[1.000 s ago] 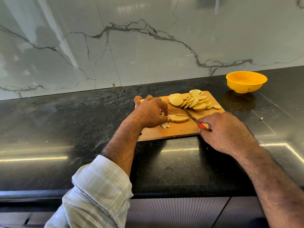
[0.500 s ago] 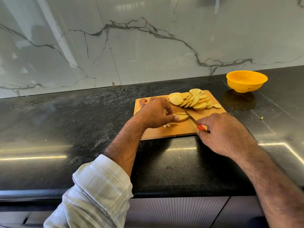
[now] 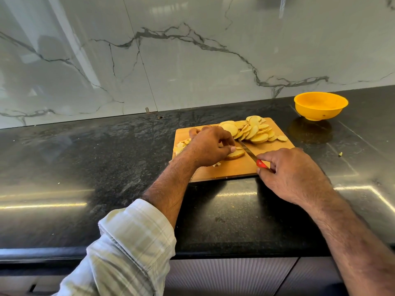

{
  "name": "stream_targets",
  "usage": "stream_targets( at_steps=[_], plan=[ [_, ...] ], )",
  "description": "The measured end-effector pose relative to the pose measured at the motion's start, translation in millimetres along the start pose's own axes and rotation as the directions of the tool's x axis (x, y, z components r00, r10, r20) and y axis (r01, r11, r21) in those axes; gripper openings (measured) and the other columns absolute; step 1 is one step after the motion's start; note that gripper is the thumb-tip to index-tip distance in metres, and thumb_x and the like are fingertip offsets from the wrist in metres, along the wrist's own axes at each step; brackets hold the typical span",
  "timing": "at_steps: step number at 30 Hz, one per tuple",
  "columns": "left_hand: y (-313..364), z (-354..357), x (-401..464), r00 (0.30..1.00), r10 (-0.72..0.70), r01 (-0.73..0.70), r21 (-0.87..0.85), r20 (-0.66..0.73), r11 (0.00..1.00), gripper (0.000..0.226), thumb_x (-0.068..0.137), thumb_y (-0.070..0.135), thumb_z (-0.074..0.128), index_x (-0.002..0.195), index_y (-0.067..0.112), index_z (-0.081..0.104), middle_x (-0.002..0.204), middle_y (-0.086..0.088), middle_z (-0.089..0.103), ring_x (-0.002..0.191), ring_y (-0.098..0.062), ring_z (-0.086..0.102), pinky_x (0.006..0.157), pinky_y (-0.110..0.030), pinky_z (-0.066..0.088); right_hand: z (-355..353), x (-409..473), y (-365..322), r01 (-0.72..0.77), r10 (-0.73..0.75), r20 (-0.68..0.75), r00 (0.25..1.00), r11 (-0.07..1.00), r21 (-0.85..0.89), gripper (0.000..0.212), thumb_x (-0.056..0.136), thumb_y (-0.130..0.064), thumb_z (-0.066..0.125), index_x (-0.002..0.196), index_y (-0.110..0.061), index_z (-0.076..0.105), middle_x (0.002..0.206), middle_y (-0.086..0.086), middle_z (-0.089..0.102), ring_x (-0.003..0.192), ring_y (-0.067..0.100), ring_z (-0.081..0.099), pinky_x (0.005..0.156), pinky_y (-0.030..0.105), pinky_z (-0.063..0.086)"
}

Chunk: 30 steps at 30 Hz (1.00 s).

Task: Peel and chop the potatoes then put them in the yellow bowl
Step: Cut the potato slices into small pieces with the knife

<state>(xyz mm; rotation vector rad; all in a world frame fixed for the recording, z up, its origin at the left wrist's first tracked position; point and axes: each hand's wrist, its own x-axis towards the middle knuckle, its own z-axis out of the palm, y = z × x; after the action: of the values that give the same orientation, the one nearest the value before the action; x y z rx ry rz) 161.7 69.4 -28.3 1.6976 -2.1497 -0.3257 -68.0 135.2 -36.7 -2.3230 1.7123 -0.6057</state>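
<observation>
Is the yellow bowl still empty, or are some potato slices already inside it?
Empty, as far as visible: the yellow bowl shows only its plain inside. The potato slices lie on the cutting board.

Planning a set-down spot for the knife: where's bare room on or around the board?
Bare board strip along its near edge, between the left hand and right hand. Open counter left of the board, and between the board and yellow bowl. Crowded: the far right corner under the slice pile, and mid-board around the knife and potato piece.
</observation>
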Motion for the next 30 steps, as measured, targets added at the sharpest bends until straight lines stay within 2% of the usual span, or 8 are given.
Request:
stream_targets(
  at_steps=[5, 10, 13, 15, 17, 20, 25, 30],
  plan=[
    [1.0, 6.5, 10.6, 0.999, -0.048, 0.049, 0.029, -0.024, 0.998, 0.008, 0.098, 0.043, 0.070, 0.098, 0.035, 0.071, 0.097, 0.017, 0.066, 0.110, -0.012, 0.057, 0.116, -0.060, 0.022, 3.5, 0.8, 3.6, -0.004, 0.004, -0.022, 1.000, 1.000, 0.000, 0.037, 0.094, -0.045, 0.067, 0.130, -0.035, 0.069, 0.072, -0.016, 0.057, 0.067, 0.007, 0.058, 0.058, 0.028, 0.053],
    [-2.2, 6.9, 15.2, 0.995, -0.082, 0.085, 0.074, -0.050, 0.994, 0.012, 0.102, 0.042, 0.065, 0.102, 0.032, 0.071, 0.099, 0.017, 0.065, 0.113, -0.012, 0.055, 0.119, -0.061, 0.018, 4.6, -0.8, 11.0, -0.012, 0.012, -0.013, 1.000, 1.000, 0.021, 0.042, 0.094, -0.048, 0.067, 0.135, -0.039, 0.066, 0.077, -0.015, 0.061, 0.067, 0.006, 0.059, 0.054, 0.024, 0.045],
    [-2.3, 5.4, 14.7, 0.997, -0.053, 0.061, 0.155, -0.058, 0.986, 0.012, 0.104, 0.042, 0.062, 0.105, 0.034, 0.071, 0.103, 0.016, 0.065, 0.119, -0.012, 0.049, 0.117, -0.058, 0.018, 3.8, -2.6, 11.0, -0.014, 0.015, -0.010, 1.000, 1.000, 0.025, 0.042, 0.095, -0.047, 0.067, 0.135, -0.039, 0.066, 0.070, -0.016, 0.056, 0.061, 0.007, 0.058, 0.051, 0.022, 0.040],
    [-2.1, 4.4, 14.6, 0.997, -0.039, 0.051, 0.186, -0.064, 0.981, 0.012, 0.104, 0.041, 0.062, 0.110, 0.036, 0.071, 0.109, 0.015, 0.066, 0.122, -0.012, 0.046, 0.114, -0.056, 0.019, 4.5, -3.1, 11.2, -0.014, 0.014, -0.016, 1.000, 1.000, 0.024, 0.041, 0.094, -0.049, 0.066, 0.135, -0.039, 0.066, 0.068, -0.015, 0.055, 0.059, 0.007, 0.057, 0.051, 0.023, 0.042],
    [-1.9, 3.5, 14.4, 0.997, -0.041, 0.052, 0.174, -0.066, 0.983, 0.015, 0.105, 0.037, 0.061, 0.117, 0.039, 0.070, 0.114, 0.016, 0.065, 0.122, -0.010, 0.044, 0.113, -0.055, 0.018, 5.5, -3.8, 11.6, -0.013, 0.013, -0.021, 1.000, 1.000, 0.023, 0.041, 0.094, -0.050, 0.065, 0.134, -0.039, 0.067, 0.068, -0.015, 0.053, 0.058, 0.007, 0.056, 0.053, 0.025, 0.045],
    [-4.1, 1.8, 14.0, 0.997, -0.031, 0.040, 0.144, -0.065, 0.989, 0.014, 0.105, 0.035, 0.060, 0.116, 0.038, 0.069, 0.113, 0.017, 0.065, 0.121, -0.011, 0.045, 0.115, -0.058, 0.018, 5.0, -4.3, 10.9, -0.018, 0.019, -0.019, 1.000, 0.999, 0.027, 0.041, 0.094, -0.049, 0.065, 0.134, -0.039, 0.067, 0.065, -0.017, 0.051, 0.056, 0.007, 0.056, 0.052, 0.025, 0.044],
    [-4.9, 0.6, 9.8, 1.000, -0.031, 0.031, 0.145, -0.006, 0.989, 0.019, 0.106, 0.041, 0.059, 0.119, 0.035, 0.072, 0.119, 0.016, 0.061, 0.130, -0.016, 0.045, 0.119, -0.062, 0.014, 3.6, -6.1, 8.3, -0.011, 0.012, -0.023, 1.000, 1.000, 0.029, 0.039, 0.095, -0.046, 0.066, 0.133, -0.038, 0.069, 0.059, -0.016, 0.049, 0.053, 0.006, 0.052, 0.049, 0.021, 0.037],
    [-7.4, 0.6, 4.7, 0.999, -0.009, 0.007, 0.072, 0.033, 0.997, 0.023, 0.104, 0.050, 0.060, 0.116, 0.035, 0.072, 0.114, 0.017, 0.059, 0.128, -0.015, 0.047, 0.119, -0.067, 0.013, 2.8, -6.9, 7.3, -0.025, 0.025, -0.019, 1.000, 0.999, 0.034, 0.037, 0.094, -0.046, 0.067, 0.130, -0.041, 0.069, 0.058, -0.012, 0.061, 0.055, 0.009, 0.059, 0.049, 0.026, 0.049]
  ],
)
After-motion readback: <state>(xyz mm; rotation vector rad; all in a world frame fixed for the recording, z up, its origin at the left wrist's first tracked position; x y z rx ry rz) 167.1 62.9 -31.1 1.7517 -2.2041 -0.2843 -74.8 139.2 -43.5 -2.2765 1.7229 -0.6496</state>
